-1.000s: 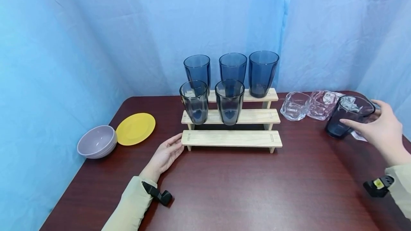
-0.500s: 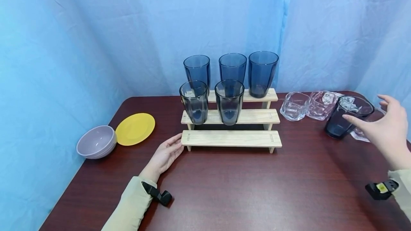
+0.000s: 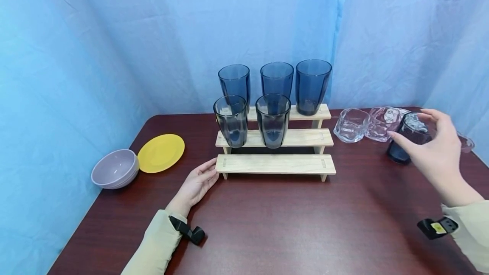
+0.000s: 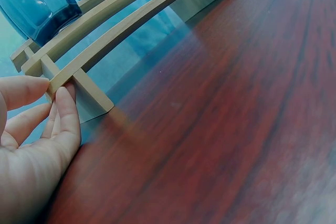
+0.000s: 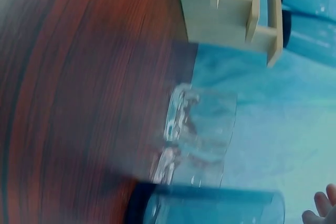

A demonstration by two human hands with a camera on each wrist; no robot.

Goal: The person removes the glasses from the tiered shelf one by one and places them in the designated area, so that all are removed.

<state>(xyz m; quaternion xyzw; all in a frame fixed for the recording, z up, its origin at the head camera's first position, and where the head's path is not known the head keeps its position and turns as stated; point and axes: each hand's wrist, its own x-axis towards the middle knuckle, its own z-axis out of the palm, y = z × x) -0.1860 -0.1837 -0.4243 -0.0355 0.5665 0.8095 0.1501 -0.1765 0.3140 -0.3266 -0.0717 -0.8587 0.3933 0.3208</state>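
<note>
My left hand [image 3: 196, 185] pinches the left end of the lowest step of a three-tier wooden stand [image 3: 275, 164]; in the left wrist view the thumb lies on the step's edge with fingers beneath. My right hand [image 3: 439, 154], thumb and fingers spread, hovers over a dark blue glass tumbler [image 3: 399, 155] upright on the table at the right. In the right wrist view its fingertips [image 5: 321, 204] show apart from the tumbler's rim [image 5: 281, 208]. Three blue tumblers [image 3: 313, 92] stand on the top step and two greyer tumblers [image 3: 233, 128] on the middle one.
Left of the tumbler are a clear wavy glass [image 3: 351, 126] and a pinkish one [image 3: 382, 127]. Another clear glass [image 3: 466, 143] shows partly behind my right hand. A yellow plate [image 3: 161, 153] and a lilac bowl [image 3: 116, 169] lie at the left. Blue curtains [image 3: 191, 33] surround the table.
My right hand has drawn off the dark tumbler's right side, then shifted left over it. The tumbler stays in place. My left hand keeps its pinch on the stand.
</note>
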